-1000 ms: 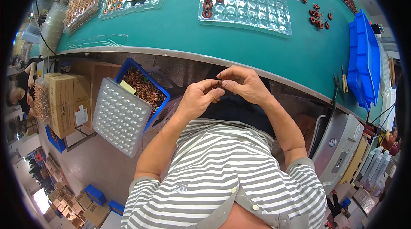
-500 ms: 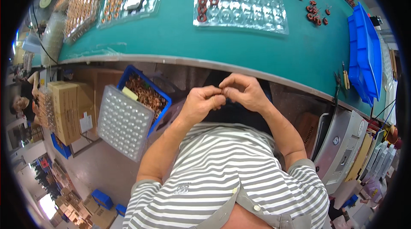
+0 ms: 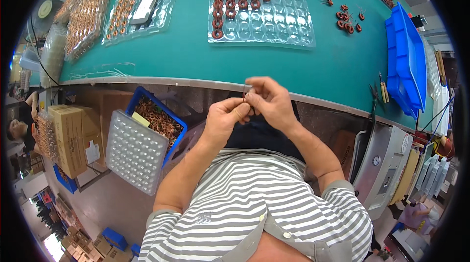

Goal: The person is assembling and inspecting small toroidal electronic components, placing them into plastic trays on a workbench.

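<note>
In front of my body, at the table's near edge, my left hand (image 3: pixel 224 120) is closed, thumb and fingertips pinching a small dark-red ring coil (image 3: pixel 245 98) mostly hidden by the fingers. My right hand (image 3: pixel 272 105) meets it there, thumb and fingers closed at the coil's thin wire end, its index finger bent above. Beyond the hands, a clear blister tray (image 3: pixel 289 37) on the table carries rows of dark-red ring coils (image 3: pixel 243 3), filling its left and far pockets. A loose group of similar coils (image 3: pixel 348 26) lies to its right.
The green table (image 3: pixel 186 61) holds trays of copper-coloured coils at the left, one with a phone (image 3: pixel 148 6) on it. At right are a blue bin (image 3: pixel 409 66) and pliers (image 3: pixel 383 91). Below left, an upright blister tray (image 3: pixel 134 152) leans on a blue crate (image 3: pixel 180 137) of coils.
The view has shifted slightly, so the table sits lower in it. My right hand's index finger has lifted, and a wire end now shows between the hands.
</note>
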Motion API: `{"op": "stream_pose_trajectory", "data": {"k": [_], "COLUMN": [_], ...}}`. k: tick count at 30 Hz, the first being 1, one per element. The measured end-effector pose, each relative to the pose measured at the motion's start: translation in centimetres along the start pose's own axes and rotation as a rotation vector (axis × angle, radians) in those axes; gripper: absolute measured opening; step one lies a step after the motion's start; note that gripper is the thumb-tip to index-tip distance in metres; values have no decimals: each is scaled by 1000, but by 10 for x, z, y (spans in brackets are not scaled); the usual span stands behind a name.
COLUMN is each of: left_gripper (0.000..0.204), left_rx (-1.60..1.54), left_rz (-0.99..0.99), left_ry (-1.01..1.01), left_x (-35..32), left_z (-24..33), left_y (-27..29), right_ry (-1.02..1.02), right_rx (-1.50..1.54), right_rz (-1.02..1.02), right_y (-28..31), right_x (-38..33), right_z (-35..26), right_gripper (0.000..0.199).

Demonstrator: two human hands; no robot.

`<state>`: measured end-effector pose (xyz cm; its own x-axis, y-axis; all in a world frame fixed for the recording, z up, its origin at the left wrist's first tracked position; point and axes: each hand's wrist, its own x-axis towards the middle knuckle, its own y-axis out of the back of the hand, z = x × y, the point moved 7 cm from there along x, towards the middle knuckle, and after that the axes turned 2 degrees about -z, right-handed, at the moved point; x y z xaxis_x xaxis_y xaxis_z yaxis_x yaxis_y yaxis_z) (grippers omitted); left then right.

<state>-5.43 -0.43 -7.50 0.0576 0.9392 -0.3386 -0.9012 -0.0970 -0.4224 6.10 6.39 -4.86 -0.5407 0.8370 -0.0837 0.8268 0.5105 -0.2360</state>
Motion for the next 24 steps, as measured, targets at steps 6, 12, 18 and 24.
{"op": "stream_pose_trajectory", "data": {"k": [6, 12, 18, 24], "left_gripper": [26, 25, 27, 43], "left_rx": [29, 211, 173, 67], "left_rz": [90, 170, 191, 165], "left_ry": [-56, -65, -114, -192], "left_x": [11, 14, 35, 54], "left_z": [3, 10, 26, 42], "left_y": [11, 12, 8, -2], "right_ry": [-90, -120, -182, 227], "right_rx": [-228, -391, -405, -704], "right_rz": [-8, -152, -45, 96], "right_y": [9, 5, 15, 57], "right_x": [10, 26, 44, 101], "right_z": [-13, -12, -20, -79], "right_gripper": [17, 20, 17, 16]}}
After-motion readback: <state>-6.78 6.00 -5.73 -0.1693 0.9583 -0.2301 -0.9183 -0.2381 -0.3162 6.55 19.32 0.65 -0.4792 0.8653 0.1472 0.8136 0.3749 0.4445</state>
